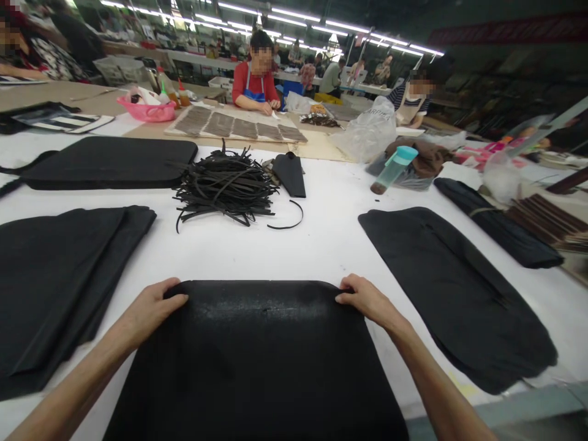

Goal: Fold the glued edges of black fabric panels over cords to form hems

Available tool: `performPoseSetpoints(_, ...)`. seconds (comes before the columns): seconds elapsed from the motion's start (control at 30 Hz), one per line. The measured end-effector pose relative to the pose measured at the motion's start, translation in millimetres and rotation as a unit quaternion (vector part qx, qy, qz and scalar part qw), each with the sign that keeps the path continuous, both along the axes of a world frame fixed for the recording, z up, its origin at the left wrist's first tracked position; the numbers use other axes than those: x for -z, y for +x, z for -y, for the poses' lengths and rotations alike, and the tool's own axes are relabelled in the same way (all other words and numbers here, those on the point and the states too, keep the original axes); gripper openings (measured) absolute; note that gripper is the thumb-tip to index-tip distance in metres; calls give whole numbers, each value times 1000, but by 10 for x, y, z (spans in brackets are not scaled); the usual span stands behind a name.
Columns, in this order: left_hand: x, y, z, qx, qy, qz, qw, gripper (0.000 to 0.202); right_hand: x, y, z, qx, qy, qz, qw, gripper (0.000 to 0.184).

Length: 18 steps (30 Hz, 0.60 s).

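A large black panel with rounded far corners lies flat on the white table right in front of me. My left hand grips its far left corner, fingers curled over the edge. My right hand holds the far right corner the same way. Both forearms run along the panel's sides.
Black fabric stacks lie at left and right. A pile of black strips and a flat black board sit farther back. A teal-capped bottle lies at right. Other people work at far tables.
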<state>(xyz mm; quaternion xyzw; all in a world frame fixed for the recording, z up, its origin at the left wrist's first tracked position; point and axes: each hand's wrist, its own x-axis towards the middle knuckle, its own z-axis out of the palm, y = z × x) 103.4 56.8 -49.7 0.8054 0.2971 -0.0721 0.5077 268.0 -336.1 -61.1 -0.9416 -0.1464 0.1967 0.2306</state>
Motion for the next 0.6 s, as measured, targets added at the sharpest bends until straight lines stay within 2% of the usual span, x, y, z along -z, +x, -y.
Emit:
performPoseSetpoints(0.17,50,-8,70,-64,-121,-28,990,23,-22,-49,-59,46,57,-16,997,11)
performPoseSetpoints(0.4,109,59,111,-86,-132,-29,987,33,137,-189,-250,142,133,19,981,9)
performPoseSetpoints(0.5,91,65,206,-127,-143,-12,981,30,206,-270,-280,173,185,35,967,14)
performPoseSetpoints(0.6,82,60,315,-181,-188,0,965,31,215,-346,-295,193,227,39,954,24)
